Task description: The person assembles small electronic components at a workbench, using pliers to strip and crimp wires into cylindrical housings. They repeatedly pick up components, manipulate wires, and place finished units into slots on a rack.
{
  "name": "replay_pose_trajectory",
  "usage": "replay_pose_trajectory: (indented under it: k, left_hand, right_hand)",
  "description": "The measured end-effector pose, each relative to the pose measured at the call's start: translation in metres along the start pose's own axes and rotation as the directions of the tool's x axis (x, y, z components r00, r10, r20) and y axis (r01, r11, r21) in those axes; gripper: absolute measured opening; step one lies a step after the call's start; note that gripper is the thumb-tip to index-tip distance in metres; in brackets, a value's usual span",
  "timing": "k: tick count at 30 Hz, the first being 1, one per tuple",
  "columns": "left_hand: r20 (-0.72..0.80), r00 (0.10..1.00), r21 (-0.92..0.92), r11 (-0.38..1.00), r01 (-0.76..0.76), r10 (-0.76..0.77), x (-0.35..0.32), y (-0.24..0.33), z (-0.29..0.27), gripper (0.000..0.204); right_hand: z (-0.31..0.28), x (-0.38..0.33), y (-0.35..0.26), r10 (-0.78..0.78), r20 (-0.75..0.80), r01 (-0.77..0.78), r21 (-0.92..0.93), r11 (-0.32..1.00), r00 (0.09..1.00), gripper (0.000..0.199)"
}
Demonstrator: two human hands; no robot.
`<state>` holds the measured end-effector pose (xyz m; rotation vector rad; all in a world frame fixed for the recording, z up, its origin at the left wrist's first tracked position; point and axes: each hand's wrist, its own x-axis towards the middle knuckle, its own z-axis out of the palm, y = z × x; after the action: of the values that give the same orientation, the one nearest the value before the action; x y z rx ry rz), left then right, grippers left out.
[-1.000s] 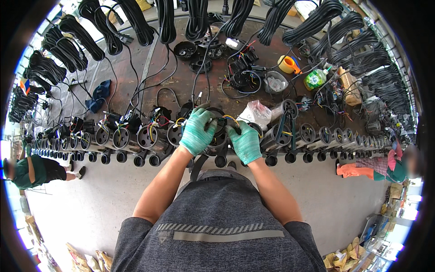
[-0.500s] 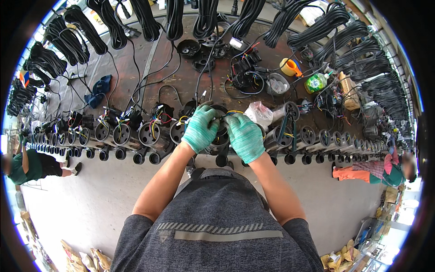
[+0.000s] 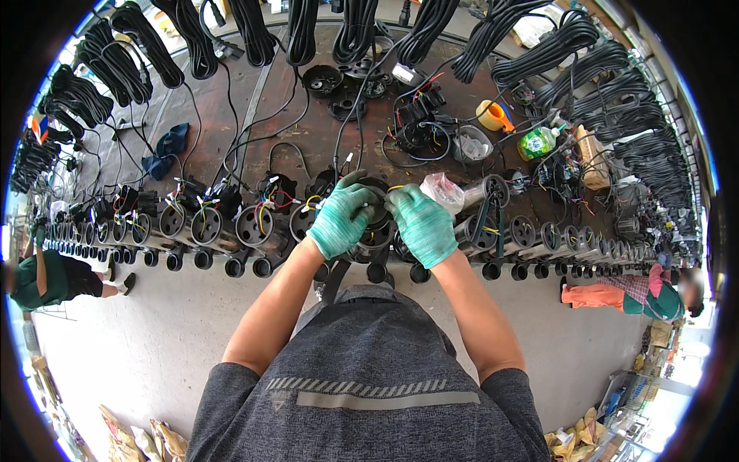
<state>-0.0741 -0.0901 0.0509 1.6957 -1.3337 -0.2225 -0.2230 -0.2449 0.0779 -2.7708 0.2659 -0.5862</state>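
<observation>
Fingers of both green-gloved hands are brought close together over the bench (image 3: 212, 115), at its near edge. A round black part (image 3: 375, 187) is framed between the left hand (image 3: 342, 219) and the right hand (image 3: 425, 227), above the mouth of a cylinder (image 3: 372, 237) in the near row. The left hand is curled, its thumb bent toward the fingers beside the part; the right hand is angled inward, its fingertips bunched at the part's right side. Whether the part is pinched by either hand cannot be told, since the contact is hidden by the gloves. A yellow wire (image 3: 395, 188) is seen just beside the right fingertips, and a clear plastic bag (image 3: 443, 192) is placed near that hand. The step in hand is judged to be close two-handed handling of the part and its wiring. For the next move, a steady left hand, fine right fingertip control and a wire untrapped at the rim seem to be called for.
</observation>
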Motion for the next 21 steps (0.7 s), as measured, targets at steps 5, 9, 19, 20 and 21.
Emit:
replay_pose_trajectory:
  k: [5, 9, 19, 20, 21]
  left_hand:
    - [-0.039, 0.999, -0.03, 1.0, 0.002, -0.004, 0.005, 0.012, 0.001, 0.03]
    - [-0.016, 0.994, 0.064, 0.993, -0.103, 0.104, 0.004, -0.001, 0.004, 0.032]
    - [-0.162, 0.987, -0.035, 0.999, -0.018, 0.012, -0.001, 0.001, 0.014, 0.026]
    - [-0.179, 0.983, -0.081, 0.997, 0.017, -0.031, -0.001, 0.002, 0.014, 0.026]
    - [-0.17, 0.985, -0.094, 0.995, 0.02, -0.036, -0.001, 0.002, 0.013, 0.025]
  right_hand:
    - [0.004, -0.002, -0.003, 0.072, 0.098, -0.067, -0.053, 0.996, 0.993, 0.015]
    - [0.006, -0.001, -0.005, 0.14, 0.111, -0.143, 0.02, 0.989, 0.984, 0.012]
    - [-0.02, 0.02, -0.017, 0.456, 0.66, -0.794, 0.566, 0.221, 0.597, 0.02]
    - [-0.017, 0.014, -0.011, 0.424, 0.53, -0.678, 0.588, 0.441, 0.735, 0.022]
    - [-0.015, 0.009, -0.005, 0.377, 0.379, -0.533, 0.552, 0.641, 0.845, 0.027]
